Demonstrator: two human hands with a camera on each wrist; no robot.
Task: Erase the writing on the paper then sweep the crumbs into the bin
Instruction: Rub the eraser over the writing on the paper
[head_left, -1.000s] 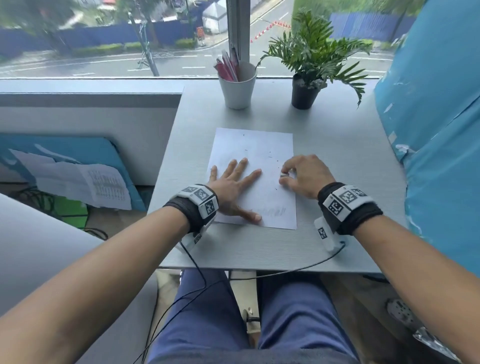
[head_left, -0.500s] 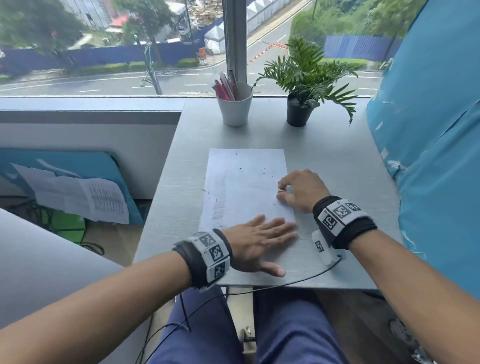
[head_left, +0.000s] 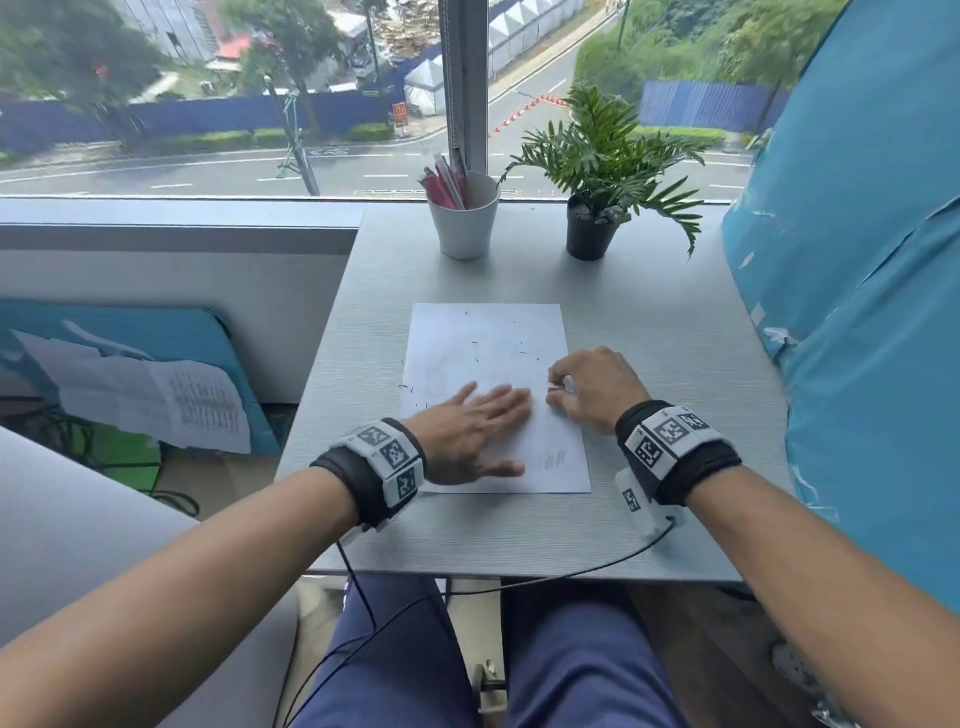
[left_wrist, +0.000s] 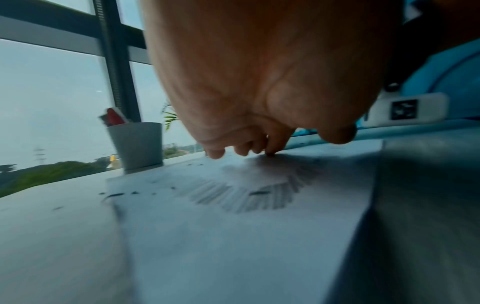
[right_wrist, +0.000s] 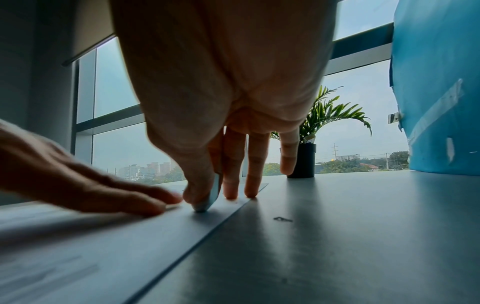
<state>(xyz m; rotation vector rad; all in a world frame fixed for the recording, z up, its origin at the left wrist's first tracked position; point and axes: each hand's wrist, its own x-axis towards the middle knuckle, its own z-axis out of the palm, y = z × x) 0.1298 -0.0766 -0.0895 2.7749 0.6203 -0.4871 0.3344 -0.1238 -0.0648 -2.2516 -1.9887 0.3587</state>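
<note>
Head view: left hand (head_left: 470, 434) lies flat, fingers straight, on the paper (head_left: 488, 338) (crumbs (head_left: 475, 344) scattered) mid-desk (head_left: 649, 322); right hand (head_left: 597, 387) pinches an eraser (right_wrist: 214, 193) at its right edge.

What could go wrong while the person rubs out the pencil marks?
The paper might crumple or slide, since only the flat left hand pins it. The right hand pinching the eraser could scatter crumbs off the table. No bin is in view.
</note>
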